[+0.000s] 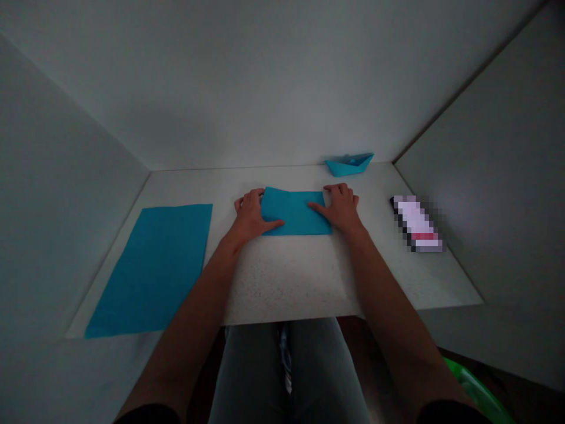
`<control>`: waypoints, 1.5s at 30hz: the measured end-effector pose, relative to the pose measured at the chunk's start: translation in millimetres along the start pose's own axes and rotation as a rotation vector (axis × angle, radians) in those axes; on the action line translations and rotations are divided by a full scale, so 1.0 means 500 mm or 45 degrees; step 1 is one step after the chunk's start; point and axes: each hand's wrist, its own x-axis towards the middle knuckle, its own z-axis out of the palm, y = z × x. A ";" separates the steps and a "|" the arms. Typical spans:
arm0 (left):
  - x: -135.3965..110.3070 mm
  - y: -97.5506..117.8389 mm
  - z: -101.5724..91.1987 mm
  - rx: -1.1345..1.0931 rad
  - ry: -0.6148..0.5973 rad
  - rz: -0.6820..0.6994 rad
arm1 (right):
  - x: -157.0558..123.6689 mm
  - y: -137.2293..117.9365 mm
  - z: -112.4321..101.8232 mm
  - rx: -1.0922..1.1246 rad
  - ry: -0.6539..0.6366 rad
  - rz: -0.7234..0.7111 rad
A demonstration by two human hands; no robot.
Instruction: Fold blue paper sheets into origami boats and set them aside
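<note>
A folded sheet of blue paper point(295, 213) lies on the white table in front of me, its upper edge slightly uneven. At its left end, my left hand point(252, 217) grips it with the thumb on top and the fingers curled at the side edge. My right hand point(342, 207) holds the opposite end, thumb pressed on the paper's face and fingers bent around the right edge. What lies under the paper and the inner fingertips are hidden.
A larger blue sheet point(154, 268) lies flat at the left of the table point(286, 282). Against the back wall sits a blue paper boat point(349, 166). A blurred phone point(417, 224) rests on the right. Something green point(474, 388) shows below the table at lower right.
</note>
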 end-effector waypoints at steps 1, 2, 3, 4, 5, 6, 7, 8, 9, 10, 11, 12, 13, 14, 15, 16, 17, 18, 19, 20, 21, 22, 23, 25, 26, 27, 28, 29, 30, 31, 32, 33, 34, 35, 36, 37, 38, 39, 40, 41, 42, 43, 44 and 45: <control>0.000 0.001 0.000 -0.019 -0.016 -0.008 | -0.001 0.002 -0.002 0.006 0.011 0.002; 0.001 0.002 -0.001 -0.032 -0.029 -0.021 | -0.003 0.005 -0.006 0.009 0.016 0.005; 0.002 0.004 -0.002 -0.039 -0.039 -0.033 | -0.004 0.009 -0.009 0.008 0.016 0.008; 0.002 0.006 -0.003 -0.044 -0.046 -0.035 | -0.005 0.012 -0.013 0.004 0.008 0.010; 0.003 0.009 -0.004 -0.046 -0.055 -0.024 | -0.005 0.016 -0.016 0.000 -0.007 0.012; 0.003 0.012 -0.006 -0.048 -0.070 -0.002 | -0.005 0.018 -0.018 -0.003 -0.025 0.012; 0.003 0.015 -0.007 -0.050 -0.093 0.033 | -0.005 0.020 -0.019 -0.003 -0.044 0.010; 0.002 0.019 -0.008 -0.052 -0.126 0.079 | -0.005 0.020 -0.019 0.000 -0.062 0.007; 0.001 0.022 -0.009 -0.055 -0.166 0.132 | -0.004 0.020 -0.018 0.006 -0.077 0.006; -0.001 0.025 -0.009 -0.056 -0.208 0.186 | -0.003 0.018 -0.017 0.015 -0.091 0.008; -0.003 0.028 -0.009 -0.054 -0.248 0.237 | -0.002 0.016 -0.016 0.027 -0.105 0.011; -0.006 0.030 -0.009 -0.049 -0.280 0.279 | -0.002 0.014 -0.014 0.042 -0.119 0.013; -0.009 0.031 -0.008 -0.041 -0.302 0.306 | -0.001 0.011 -0.013 0.064 -0.133 0.012; -0.011 0.032 -0.007 -0.031 -0.315 0.318 | -0.001 0.009 -0.011 0.095 -0.146 0.008; -0.012 0.032 -0.006 -0.023 -0.321 0.319 | 0.000 0.007 -0.009 0.130 -0.155 -0.001; -0.013 0.032 -0.005 -0.016 -0.323 0.315 | 0.000 0.006 -0.007 0.161 -0.154 -0.009; -0.012 0.032 -0.004 -0.012 -0.321 0.306 | 0.001 0.005 -0.005 0.178 -0.141 -0.011; -0.011 0.031 -0.003 -0.009 -0.317 0.296 | 0.002 0.005 -0.003 0.175 -0.122 -0.007; -0.009 0.030 -0.003 -0.005 -0.315 0.287 | 0.002 0.005 0.000 0.152 -0.100 0.001; -0.007 0.029 -0.002 0.000 -0.314 0.280 | 0.003 0.006 0.003 0.116 -0.080 0.007; -0.005 0.028 -0.002 0.008 -0.315 0.275 | 0.003 0.007 0.005 0.078 -0.066 0.009; -0.004 0.027 -0.001 0.016 -0.316 0.273 | 0.003 0.008 0.007 0.048 -0.062 0.005; -0.002 0.026 -0.001 0.023 -0.319 0.272 | 0.004 0.008 0.007 0.030 -0.065 -0.003; -0.001 0.024 -0.001 0.031 -0.324 0.275 | 0.004 0.007 0.006 0.024 -0.070 -0.010; -0.001 0.024 -0.001 0.029 -0.321 0.276 | 0.005 0.006 0.004 0.042 -0.072 -0.007; -0.002 0.024 -0.001 0.026 -0.318 0.276 | 0.006 0.003 0.002 0.082 -0.075 -0.003; -0.002 0.024 -0.002 0.023 -0.316 0.274 | 0.007 -0.001 -0.001 0.149 -0.079 -0.001; -0.002 0.025 -0.002 0.021 -0.315 0.273 | 0.008 -0.005 -0.005 0.246 -0.084 -0.003; -0.003 0.026 -0.003 0.020 -0.316 0.271 | 0.009 -0.011 -0.008 0.370 -0.095 -0.007; -0.003 0.028 -0.005 0.018 -0.318 0.270 | 0.009 -0.018 -0.012 0.512 -0.114 -0.012; -0.003 0.029 -0.006 0.017 -0.321 0.269 | 0.009 -0.025 -0.015 0.656 -0.140 -0.017; -0.004 0.031 -0.007 0.016 -0.324 0.269 | 0.009 -0.032 -0.018 0.786 -0.169 -0.024; -0.004 0.032 -0.008 0.015 -0.327 0.268 | 0.008 -0.038 -0.020 0.885 -0.207 -0.035; -0.004 0.034 -0.009 0.016 -0.328 0.265 | 0.007 -0.044 -0.022 0.937 -0.257 -0.052; -0.005 0.034 -0.009 0.018 -0.328 0.263 | 0.005 -0.049 -0.024 0.931 -0.319 -0.084; -0.005 0.035 -0.009 0.021 -0.327 0.262 | 0.004 -0.051 -0.024 0.873 -0.384 -0.132; -0.005 0.035 -0.009 0.024 -0.325 0.261 | 0.003 -0.053 -0.024 0.783 -0.441 -0.193; -0.005 0.035 -0.008 0.025 -0.323 0.261 | 0.003 -0.053 -0.023 0.684 -0.482 -0.259; -0.005 0.034 -0.007 0.026 -0.321 0.262 | 0.003 -0.051 -0.021 0.598 -0.507 -0.323; -0.005 0.033 -0.005 0.025 -0.321 0.263 | 0.003 -0.049 -0.019 0.536 -0.511 -0.378; -0.005 0.032 -0.005 0.024 -0.319 0.263 | 0.004 -0.046 -0.017 0.501 -0.502 -0.417; -0.004 0.032 -0.004 0.021 -0.315 0.265 | 0.004 -0.043 -0.015 0.484 -0.489 -0.439; -0.003 0.031 -0.005 0.016 -0.309 0.267 | 0.005 -0.041 -0.015 0.474 -0.477 -0.451; -0.002 0.031 -0.006 0.010 -0.304 0.269 | 0.006 -0.039 -0.015 0.465 -0.467 -0.457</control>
